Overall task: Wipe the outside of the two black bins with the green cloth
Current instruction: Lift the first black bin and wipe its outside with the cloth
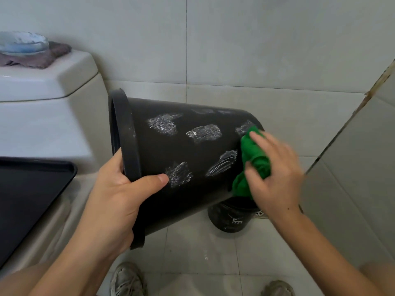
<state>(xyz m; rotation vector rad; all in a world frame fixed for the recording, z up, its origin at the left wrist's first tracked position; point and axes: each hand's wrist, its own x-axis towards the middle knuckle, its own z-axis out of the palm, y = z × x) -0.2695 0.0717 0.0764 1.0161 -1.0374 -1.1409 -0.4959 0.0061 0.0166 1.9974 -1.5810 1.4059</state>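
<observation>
A large black bin (192, 152) is held sideways in the air, its mouth toward the left, its wall marked with several white smears. My left hand (119, 195) grips its rim, thumb on the outside wall. My right hand (275, 169) holds a bunched green cloth (252, 154) and presses it against the bin's wall near the base end. A second, smaller black bin (230, 218) stands on the floor below, mostly hidden by the first.
A white toilet tank (49, 86) stands at left with a glass dish (21, 42) and a grey rag (42, 58) on top. A black tray (32, 189) lies on the toilet. A floor drain (261, 213) sits by the small bin. Tiled walls close in behind and right.
</observation>
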